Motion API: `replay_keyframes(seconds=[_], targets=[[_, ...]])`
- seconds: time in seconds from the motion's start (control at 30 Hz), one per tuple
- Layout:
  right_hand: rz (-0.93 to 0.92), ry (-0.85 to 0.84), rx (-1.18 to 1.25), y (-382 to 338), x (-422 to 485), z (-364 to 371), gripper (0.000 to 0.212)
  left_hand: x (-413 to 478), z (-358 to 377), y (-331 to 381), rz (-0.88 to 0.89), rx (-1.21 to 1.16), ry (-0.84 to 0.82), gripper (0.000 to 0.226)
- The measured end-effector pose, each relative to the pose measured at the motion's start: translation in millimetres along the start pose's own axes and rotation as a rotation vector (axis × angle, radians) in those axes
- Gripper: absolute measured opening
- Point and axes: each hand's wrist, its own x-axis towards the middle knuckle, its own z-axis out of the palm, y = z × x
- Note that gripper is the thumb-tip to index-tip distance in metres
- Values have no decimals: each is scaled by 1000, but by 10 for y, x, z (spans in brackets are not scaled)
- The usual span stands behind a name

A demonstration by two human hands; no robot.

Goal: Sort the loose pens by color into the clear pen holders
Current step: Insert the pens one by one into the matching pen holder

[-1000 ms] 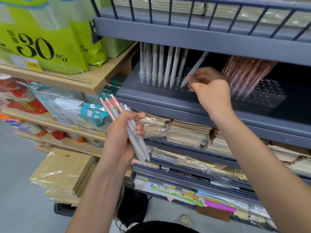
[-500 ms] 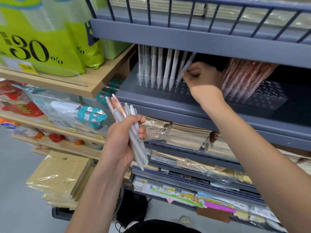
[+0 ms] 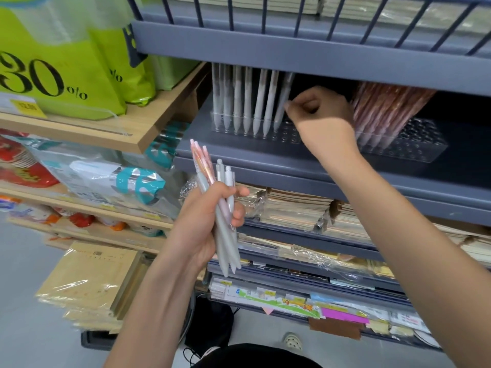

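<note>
Presently, head view, single entry. Left hand (image 3: pixel 204 227), low centre: fingers and thumb wrapped round a bundle of loose pens (image 3: pixel 224 205), pink and pale grey-white mixed, clicker ends up, tips pointing down past the palm. Right hand (image 3: pixel 320 115), higher and to the right, reaching over the grey shelf (image 3: pixel 265 162): fingers curled, fingertips pinching the rightmost white pen (image 3: pixel 282 99) at mid-barrel. That pen stands tip-down, leaning slightly, in the left clear holder (image 3: pixel 287 134), at the end of a row of white pens (image 3: pixel 237 96) standing in the same holder. Right clear holder (image 3: pixel 417 147), same shelf, beyond the right wrist: pink pens (image 3: pixel 385 110) packed in and leaning. The bundle sits well below both holders, in front of the shelf edge. Below the shelf: wrapped notebooks (image 3: pixel 292 208) in stacks. Far left, on a wooden shelf (image 3: pixel 148 128): green bags (image 3: pixel 66 49) printed 30%.
</note>
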Motion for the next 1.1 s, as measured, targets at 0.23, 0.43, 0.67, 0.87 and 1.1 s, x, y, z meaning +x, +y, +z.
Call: replay_keyframes(seconds=[0.23,0.43,0.67,0.87,1.1], targets=[[-66,-644,244,-83,-421,-200,18,-3,114,-99,-28,119,-124,25],[-8,-800,198,32,-449,-297,16,44,298,-187,-50,118,-162,8],[178,-681,322,205,-400,-465,18,88,417,-297,-75,11,-159,15],[269,-466,579,296,-359,-469,14,106,434,-328,-49,107,-165,21],[190,-639,566,345,-529,-369,9,132,414,-287,-30,89,-142,5]])
